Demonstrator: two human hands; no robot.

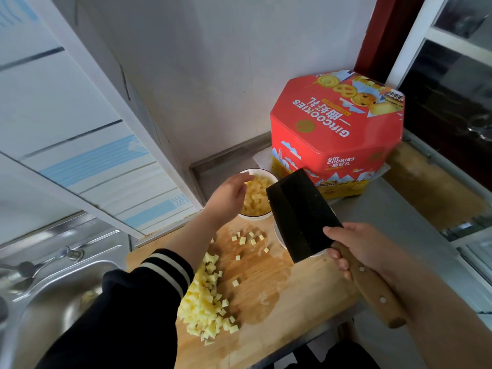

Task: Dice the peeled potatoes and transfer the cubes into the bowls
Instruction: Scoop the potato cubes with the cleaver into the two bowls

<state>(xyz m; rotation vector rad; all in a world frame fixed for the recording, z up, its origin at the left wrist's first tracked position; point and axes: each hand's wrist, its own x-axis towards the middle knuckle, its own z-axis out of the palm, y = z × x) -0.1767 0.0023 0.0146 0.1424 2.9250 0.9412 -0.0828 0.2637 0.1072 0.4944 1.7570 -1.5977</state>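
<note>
A pile of pale yellow potato cubes lies on the wooden cutting board, with a few loose cubes scattered nearer the back. A white bowl behind the board holds potato cubes. My left hand hovers over the bowl's left rim, fingers spread, palm down. My right hand grips the wooden handle of a black cleaver, its blade raised and tilted beside the bowl. A second white dish is mostly hidden under the blade.
A red cookie tin stands behind the bowl against the wall. A steel sink with a tap lies left of the board. A white cabinet door hangs at the upper left. A window frame runs along the right.
</note>
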